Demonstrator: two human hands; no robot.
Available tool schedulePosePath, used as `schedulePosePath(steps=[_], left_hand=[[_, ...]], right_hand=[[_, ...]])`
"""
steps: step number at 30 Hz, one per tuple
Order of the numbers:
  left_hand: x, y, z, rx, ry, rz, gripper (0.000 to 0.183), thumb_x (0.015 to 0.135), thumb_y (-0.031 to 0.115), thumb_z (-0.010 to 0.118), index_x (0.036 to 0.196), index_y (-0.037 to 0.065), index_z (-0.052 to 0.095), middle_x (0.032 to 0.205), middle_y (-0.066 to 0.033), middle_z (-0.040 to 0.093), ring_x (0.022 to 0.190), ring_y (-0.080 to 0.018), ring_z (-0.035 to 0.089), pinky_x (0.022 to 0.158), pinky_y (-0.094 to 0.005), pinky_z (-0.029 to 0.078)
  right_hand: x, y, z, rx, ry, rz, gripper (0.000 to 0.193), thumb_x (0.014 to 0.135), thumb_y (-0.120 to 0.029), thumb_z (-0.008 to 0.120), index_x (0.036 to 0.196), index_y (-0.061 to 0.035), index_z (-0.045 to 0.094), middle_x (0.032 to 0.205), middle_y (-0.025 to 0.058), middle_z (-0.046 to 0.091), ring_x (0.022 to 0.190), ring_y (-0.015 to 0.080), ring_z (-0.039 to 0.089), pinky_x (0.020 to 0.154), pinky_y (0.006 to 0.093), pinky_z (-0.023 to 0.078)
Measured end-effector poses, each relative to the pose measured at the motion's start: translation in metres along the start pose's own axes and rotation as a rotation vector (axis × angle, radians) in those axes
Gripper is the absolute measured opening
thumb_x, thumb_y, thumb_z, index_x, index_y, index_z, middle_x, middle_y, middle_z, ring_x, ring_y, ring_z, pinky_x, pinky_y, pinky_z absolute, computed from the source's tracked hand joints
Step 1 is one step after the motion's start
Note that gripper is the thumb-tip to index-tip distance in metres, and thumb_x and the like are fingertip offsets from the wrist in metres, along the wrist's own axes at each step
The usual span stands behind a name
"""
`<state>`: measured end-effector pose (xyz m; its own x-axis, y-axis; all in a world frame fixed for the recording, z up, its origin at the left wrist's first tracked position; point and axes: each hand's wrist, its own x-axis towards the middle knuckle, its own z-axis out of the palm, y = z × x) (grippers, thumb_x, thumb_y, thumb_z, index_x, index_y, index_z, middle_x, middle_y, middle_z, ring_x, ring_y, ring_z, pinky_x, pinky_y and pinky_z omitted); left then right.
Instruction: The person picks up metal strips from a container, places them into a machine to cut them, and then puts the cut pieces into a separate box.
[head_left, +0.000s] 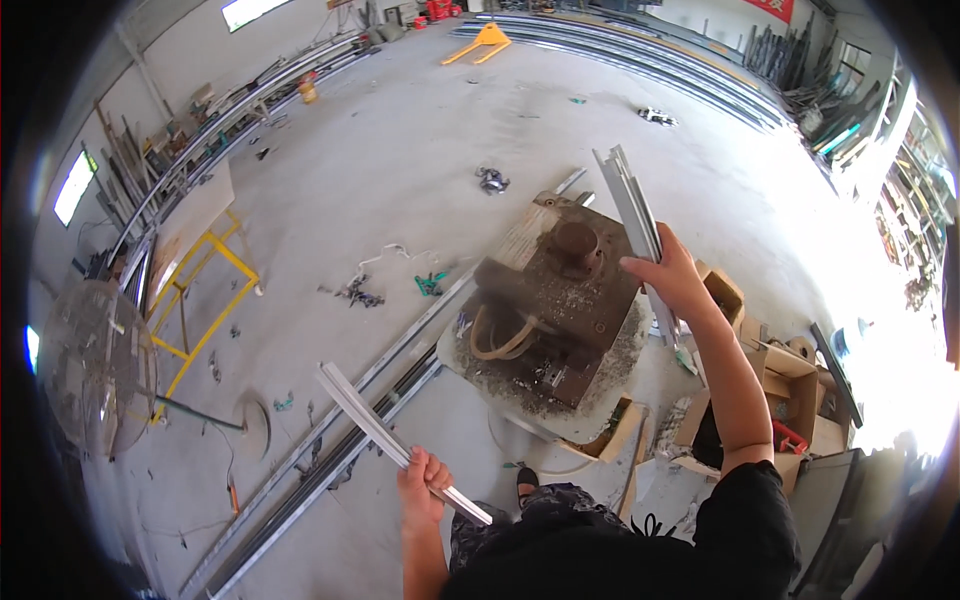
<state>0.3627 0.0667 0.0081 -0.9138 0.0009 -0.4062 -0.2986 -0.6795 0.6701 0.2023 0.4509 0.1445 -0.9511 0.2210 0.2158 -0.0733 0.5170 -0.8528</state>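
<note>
Left hand (423, 487) clenched around one metal profile (366, 412); right hand (676, 272) around at least one similar strip (630, 200)

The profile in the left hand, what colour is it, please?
The profile is pale silver-white, showing best in the head view.

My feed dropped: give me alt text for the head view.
The left hand grips a silver-white metal profile; the right hand holds grooved silver metal profiling by a dirty brown metal machine. A yellow pallet jack stands beyond on grey floor.
</note>
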Motion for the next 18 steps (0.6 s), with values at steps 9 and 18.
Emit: schedulePosePath(steps=[9, 18], left_hand=[[0.101, 0.056, 0.045, 0.123, -0.164, -0.148, 0.022, 0.090, 0.030, 0.057, 0.087, 0.011, 0.046, 0.063, 0.0023, 0.039, 0.053, -0.0089, 0.039, 0.047, -0.0224, 0.030], [0.208, 0.106, 0.049, 0.194, -0.352, -0.364, 0.022, 0.090, 0.030, 0.056, 0.090, 0.009, 0.048, 0.062, 0.0010, 0.039, 0.052, -0.0095, 0.039, 0.044, -0.0231, 0.030]], right_hand=[[0.009, 0.017, 0.014, -0.130, -0.037, 0.204, 0.077, 0.078, -0.036, 0.066, 0.133, 0.0043, 0.030, 0.119, 0.0263, 0.050, 0.113, 0.0321, 0.048, 0.095, 0.0378, 0.037], [0.003, -0.051, 0.044, 0.291, 0.103, 0.650, 0.038, 0.082, -0.021, 0.064, 0.110, -0.0036, 0.046, 0.072, 0.0026, 0.054, 0.055, 0.0107, 0.055, 0.047, 0.0240, 0.046]])
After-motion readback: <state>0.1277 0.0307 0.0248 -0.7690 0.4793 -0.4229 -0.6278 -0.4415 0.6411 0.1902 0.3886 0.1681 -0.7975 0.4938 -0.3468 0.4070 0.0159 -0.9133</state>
